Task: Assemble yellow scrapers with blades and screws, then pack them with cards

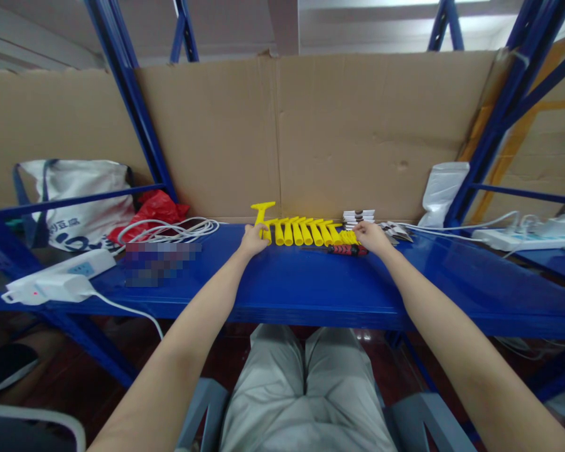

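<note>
My left hand (254,238) is closed around a yellow T-shaped plastic handle (262,212), held upright with its crossbar at the top. Beside it, several more yellow plastic handles (307,232) lie in a row, side by side. At the row's right end is a cluster of small yellow pieces (347,238). My right hand (371,235) reaches there with its fingers drawn together; what they pinch, if anything, is too small to make out. A red and black screwdriver (346,250) lies just in front of the small pieces. White and brown packets (358,216) are stacked behind my right hand.
The blue shelf (320,282) is backed by cardboard (358,138). To the left are a power strip (66,276), coiled white cables (183,231), a red bag (155,213) and a cloth bag (80,194). A white pouch (442,194) and another power strip (522,238) are to the right.
</note>
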The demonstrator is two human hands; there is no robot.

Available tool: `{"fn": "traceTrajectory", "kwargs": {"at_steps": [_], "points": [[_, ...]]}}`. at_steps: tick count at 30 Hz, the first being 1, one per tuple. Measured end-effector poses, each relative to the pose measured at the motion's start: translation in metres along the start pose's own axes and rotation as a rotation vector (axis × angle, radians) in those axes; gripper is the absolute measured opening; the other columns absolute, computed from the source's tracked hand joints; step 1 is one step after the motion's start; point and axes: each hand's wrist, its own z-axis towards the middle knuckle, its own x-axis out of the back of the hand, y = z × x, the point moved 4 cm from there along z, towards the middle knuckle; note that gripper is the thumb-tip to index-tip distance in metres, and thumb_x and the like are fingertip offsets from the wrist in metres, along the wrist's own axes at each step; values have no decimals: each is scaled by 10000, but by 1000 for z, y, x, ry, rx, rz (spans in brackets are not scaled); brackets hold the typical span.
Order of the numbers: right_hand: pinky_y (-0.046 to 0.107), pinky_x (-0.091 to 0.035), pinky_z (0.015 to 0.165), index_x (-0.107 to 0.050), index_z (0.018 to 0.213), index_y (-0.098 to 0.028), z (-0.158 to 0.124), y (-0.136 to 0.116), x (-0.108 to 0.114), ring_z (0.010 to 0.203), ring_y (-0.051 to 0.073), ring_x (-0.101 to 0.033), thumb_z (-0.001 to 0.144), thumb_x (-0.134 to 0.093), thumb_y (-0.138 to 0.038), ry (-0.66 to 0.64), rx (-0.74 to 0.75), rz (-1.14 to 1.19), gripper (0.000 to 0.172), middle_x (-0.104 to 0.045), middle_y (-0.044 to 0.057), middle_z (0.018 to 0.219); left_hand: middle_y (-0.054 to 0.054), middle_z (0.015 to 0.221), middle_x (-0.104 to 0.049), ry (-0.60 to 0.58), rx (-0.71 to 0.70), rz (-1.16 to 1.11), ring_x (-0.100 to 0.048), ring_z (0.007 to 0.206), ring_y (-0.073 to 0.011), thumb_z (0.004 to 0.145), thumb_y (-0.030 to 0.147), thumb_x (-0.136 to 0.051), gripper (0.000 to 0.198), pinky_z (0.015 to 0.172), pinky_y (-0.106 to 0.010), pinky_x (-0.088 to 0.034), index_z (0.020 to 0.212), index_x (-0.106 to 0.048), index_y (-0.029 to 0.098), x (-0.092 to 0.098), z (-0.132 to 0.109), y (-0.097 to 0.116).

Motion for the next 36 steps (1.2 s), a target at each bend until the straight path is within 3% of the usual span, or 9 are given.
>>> {"fn": "traceTrajectory", "kwargs": {"at_steps": [4,8,11,15,20,24,28,36], "points": [[227,-423,581,-661,811,-143,2,0,0,576,134,-564,717,-491,-98,36,-3,123,199,-664,38,680,-22,888,-402,71,-87,-63,-545,948,-196,682,160,-625,277,937,-332,-450,953,-642,214,4,-3,15],[211,-402,505,-611,776,-147,3,-3,0,503,112,-518,748,-482,-117,76,-77,372,136,-618,10,603,-24,912,-440,95,-341,-132,-544,941,-176,731,128,-556,260,935,-331,-450,947,-663,226,4,-11,38],[178,-378,447,-570,777,-156,2,-7,2,471,86,-491,809,-485,-186,102,-158,591,95,-617,3,616,-41,973,-476,32,-561,-131,-542,974,-175,762,107,-514,276,930,-335,-449,951,-682,218,2,-21,55],[150,-386,417,-550,829,-165,-3,-15,5,490,71,-527,877,-462,-288,58,-232,862,158,-661,25,705,-69,1114,-488,-62,-720,-60,-538,1034,-199,812,122,-486,305,920,-384,-452,1009,-690,235,-2,-38,76],[136,-411,442,-572,815,-152,-9,-26,6,516,66,-566,867,-480,-184,-1,-265,879,110,-648,13,663,-100,1257,-469,-157,-845,0,-540,1083,-220,888,160,-420,344,923,-419,-452,1131,-645,253,-6,-57,95],[154,-412,425,-572,828,-145,-12,-30,3,431,59,-523,818,-505,-91,-13,-250,817,86,-617,-12,614,-103,1267,-491,-188,-886,54,-564,1036,-207,885,150,-395,451,898,-399,-467,1306,-505,272,-7,-63,101],[173,-424,427,-591,865,-140,-11,-32,-2,420,61,-511,792,-545,-108,-38,-185,784,92,-645,5,664,-93,1168,-567,-178,-878,108,-538,1078,-224,845,136,-421,583,933,-396,-438,1413,-349,243,-4,-63,102],[167,-438,430,-596,1043,-124,-11,-41,-17,476,83,-553,791,-529,-130,-81,-94,745,261,-663,24,678,-109,1193,-577,-165,-776,178,-512,1127,-259,816,123,-415,611,943,-418,-404,1415,-334,208,-2,-60,100]]}}
